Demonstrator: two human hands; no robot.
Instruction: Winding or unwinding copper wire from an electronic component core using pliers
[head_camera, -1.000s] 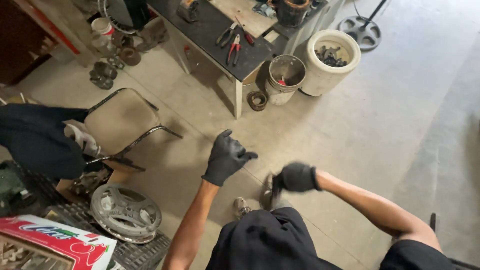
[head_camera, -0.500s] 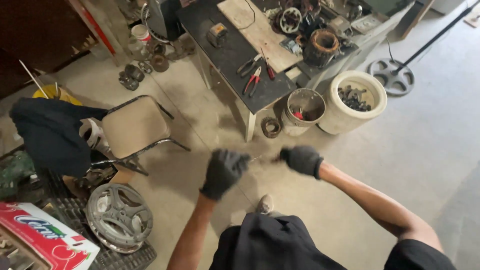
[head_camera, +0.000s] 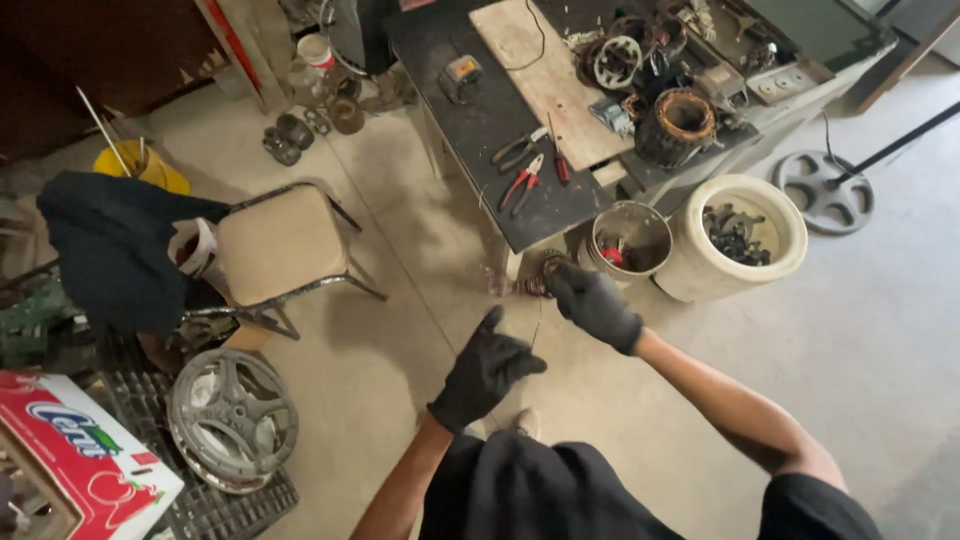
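Observation:
Both my hands wear black gloves and are raised in front of me over the concrete floor. My right hand (head_camera: 597, 303) is closed, and a thin dark wire (head_camera: 536, 335) runs down from it toward my left hand (head_camera: 486, 371). The left hand's fingers are curled at the wire's lower end, thumb sticking up. Just beyond my right fingertips, a small round coil (head_camera: 532, 283) lies on the floor by the table leg.
A dark worktable (head_camera: 480, 120) ahead carries pliers (head_camera: 520, 185), a wooden board and motor windings. Beside it stand a metal bucket (head_camera: 632, 238) and a white tub of parts (head_camera: 740, 240). On the left are a padded stool (head_camera: 280, 240), a wheel cover (head_camera: 232, 418) and a red-and-white box (head_camera: 85, 450).
The view has tilted up toward the worktable. My hands came together, then my right hand rose toward the table leg while the left dropped lower, with the wire between them.

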